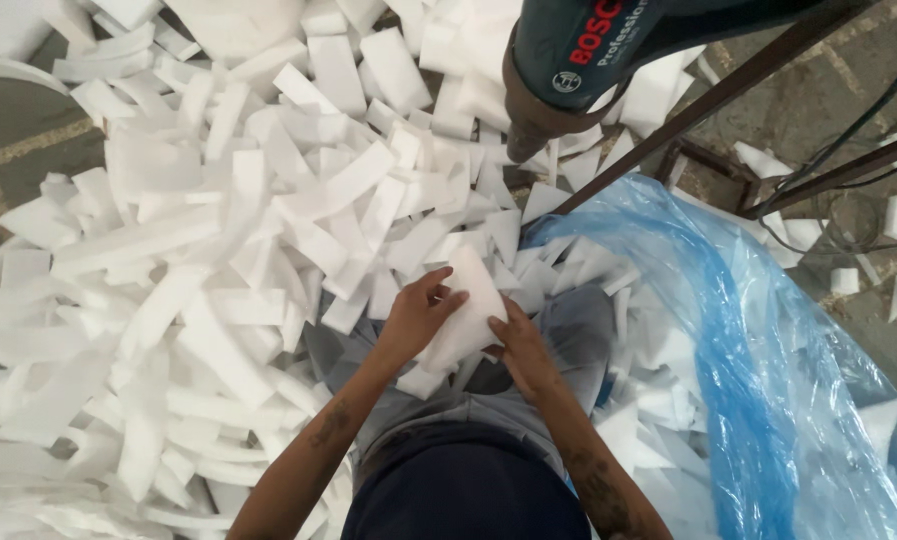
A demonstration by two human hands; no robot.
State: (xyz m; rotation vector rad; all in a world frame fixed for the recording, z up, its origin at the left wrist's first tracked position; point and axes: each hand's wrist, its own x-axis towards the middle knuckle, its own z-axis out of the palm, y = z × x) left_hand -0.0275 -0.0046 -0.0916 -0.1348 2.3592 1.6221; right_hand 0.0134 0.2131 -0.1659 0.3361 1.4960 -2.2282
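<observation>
Foam offcuts (pixel 219 250) crowd all around; both hands (pixel 469 335) pinch a white foam block's (pixel 469 305) edges.

place: workshop | floor: bare concrete floor (pixel 29 110), heaped with white foam offcuts (pixel 219 250) | tool: dark green power tool (pixel 579 60) mounted overhead on rusty metal frame (pixel 709 100) | cables (pixel 839 150) trailing | big blue plastic sack (pixel 769 350) part-filled with scraps

White foam offcuts (pixel 219 230) lie beside a translucent blue plastic bag (pixel 769 370) and a dark teal power tool (pixel 579 60).
</observation>
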